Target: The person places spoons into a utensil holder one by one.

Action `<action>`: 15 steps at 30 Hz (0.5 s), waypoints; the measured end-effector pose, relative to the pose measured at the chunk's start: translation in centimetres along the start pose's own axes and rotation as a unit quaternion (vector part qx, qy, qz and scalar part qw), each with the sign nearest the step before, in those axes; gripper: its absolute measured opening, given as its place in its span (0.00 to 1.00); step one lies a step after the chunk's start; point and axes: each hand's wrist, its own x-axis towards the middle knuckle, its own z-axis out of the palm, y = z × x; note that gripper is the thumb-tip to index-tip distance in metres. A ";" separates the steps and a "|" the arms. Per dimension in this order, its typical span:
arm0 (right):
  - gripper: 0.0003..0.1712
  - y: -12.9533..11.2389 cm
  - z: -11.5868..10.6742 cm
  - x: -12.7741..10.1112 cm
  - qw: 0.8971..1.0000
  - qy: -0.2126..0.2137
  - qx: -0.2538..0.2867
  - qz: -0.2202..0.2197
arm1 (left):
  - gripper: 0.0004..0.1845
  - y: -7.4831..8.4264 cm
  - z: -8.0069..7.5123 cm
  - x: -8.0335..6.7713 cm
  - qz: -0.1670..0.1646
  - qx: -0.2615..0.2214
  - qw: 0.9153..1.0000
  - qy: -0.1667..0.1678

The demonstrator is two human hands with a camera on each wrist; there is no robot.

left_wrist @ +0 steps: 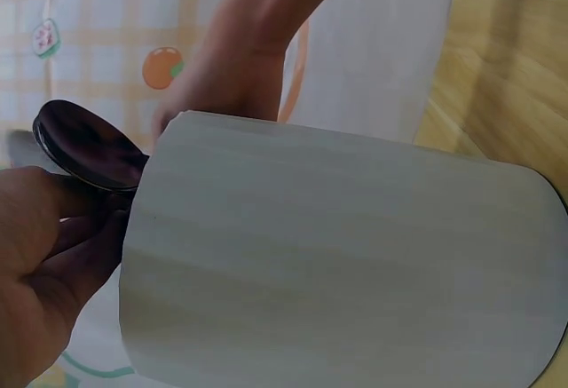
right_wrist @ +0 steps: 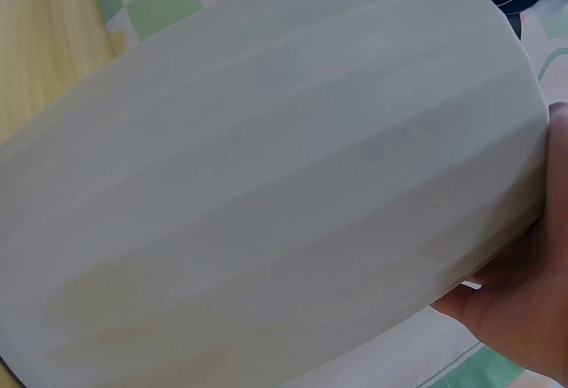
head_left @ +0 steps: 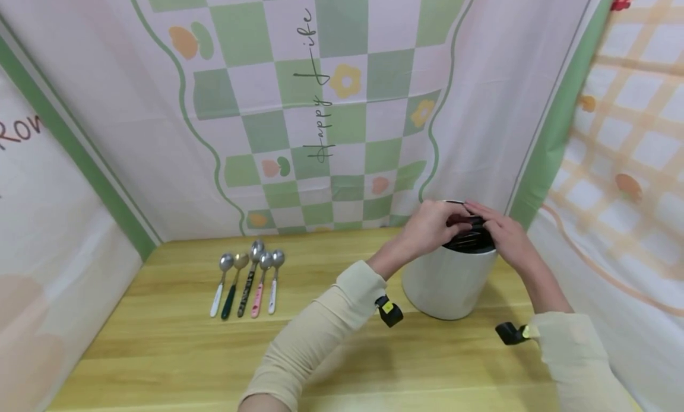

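A round white container (head_left: 447,281) with smooth, faintly ribbed walls is placed on the wooden bench (head_left: 176,352), at the right side. Dark utensils (head_left: 470,237) are seen at its open top. The left hand (head_left: 430,227) is curled over the rim and a dark rounded spoon bowl (left_wrist: 87,145) is pinched. The right hand (head_left: 504,234) is laid on the opposite rim; its grip cannot be told. Five metal spoons (head_left: 250,276) with coloured handles are laid in a row at the left.

Canister (head_left: 449,281) contents hidden behind both hands; grip unclear.
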 end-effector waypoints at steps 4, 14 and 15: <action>0.28 -0.2 0.0 0.0 1.000 -0.015 0.018 0.004 | 0.08 -0.4 0.3 0.1 -0.001 0.013 1.000 -0.002; 0.28 -0.1 0.1 0.1 1.000 -0.009 0.009 -0.003 | 0.10 -1.0 0.4 -0.1 0.007 -0.028 0.999 -0.041; 0.28 -0.1 0.1 0.1 1.000 -0.009 0.010 -0.004 | 0.09 -1.0 0.3 -0.2 0.008 -0.029 0.999 -0.040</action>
